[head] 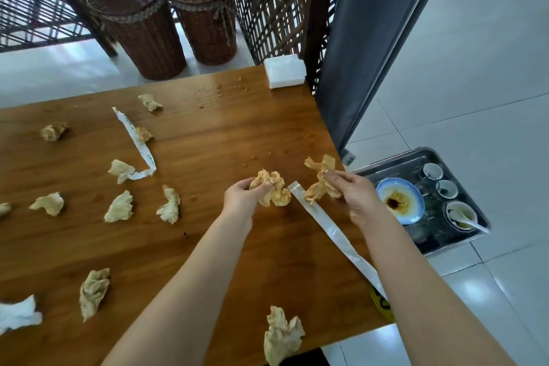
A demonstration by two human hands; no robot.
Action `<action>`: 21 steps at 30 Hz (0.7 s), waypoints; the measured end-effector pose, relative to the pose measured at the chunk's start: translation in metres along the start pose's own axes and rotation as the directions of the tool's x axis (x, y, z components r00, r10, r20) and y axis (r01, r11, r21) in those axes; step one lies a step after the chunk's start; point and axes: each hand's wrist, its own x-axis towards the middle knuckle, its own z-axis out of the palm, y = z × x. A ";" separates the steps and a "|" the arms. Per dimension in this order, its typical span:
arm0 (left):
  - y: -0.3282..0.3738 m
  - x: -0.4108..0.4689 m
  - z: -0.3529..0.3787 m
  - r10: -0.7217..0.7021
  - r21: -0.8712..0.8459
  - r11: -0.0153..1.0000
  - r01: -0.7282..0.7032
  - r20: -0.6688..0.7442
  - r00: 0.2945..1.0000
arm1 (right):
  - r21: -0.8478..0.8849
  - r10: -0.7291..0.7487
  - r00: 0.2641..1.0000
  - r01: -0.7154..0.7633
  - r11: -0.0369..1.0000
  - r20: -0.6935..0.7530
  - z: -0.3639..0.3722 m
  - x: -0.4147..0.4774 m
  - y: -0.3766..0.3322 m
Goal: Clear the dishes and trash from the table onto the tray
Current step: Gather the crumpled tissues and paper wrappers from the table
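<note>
My left hand [243,194] grips a wad of stained crumpled napkins [274,192] just above the wooden table [208,246]. My right hand [355,194] pinches another bunch of stained napkins [320,178] near the table's right edge. Between both hands lies a long white paper wrapper [332,232], reaching toward the table's near right corner. Several more crumpled napkins are scattered over the table, such as a napkin by the front edge [280,336] and a napkin at the middle left [120,206]. The metal tray [395,165] sits on the floor to the right, below the table.
The tray holds a blue sauce-stained bowl [399,200], two small cups [432,171] and a dish with a white spoon [462,214]. A second paper wrapper [136,140] lies at the table's left middle. A white napkin pack [284,71] sits at the far corner. Two wicker baskets [205,15] stand beyond.
</note>
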 end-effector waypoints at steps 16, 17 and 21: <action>-0.037 0.013 0.043 0.109 0.233 0.971 -0.055 -0.227 0.968 | 0.066 0.033 0.998 -0.036 0.997 0.052 -0.017 0.003 0.021; -0.038 0.016 0.047 0.121 0.272 0.961 -0.055 -0.231 0.965 | 0.068 0.032 0.998 -0.036 0.997 0.056 -0.020 0.005 0.020; -0.039 0.022 0.055 0.145 0.380 0.924 -0.043 -0.245 0.958 | 0.075 0.019 0.998 -0.024 0.997 0.068 -0.027 0.012 0.019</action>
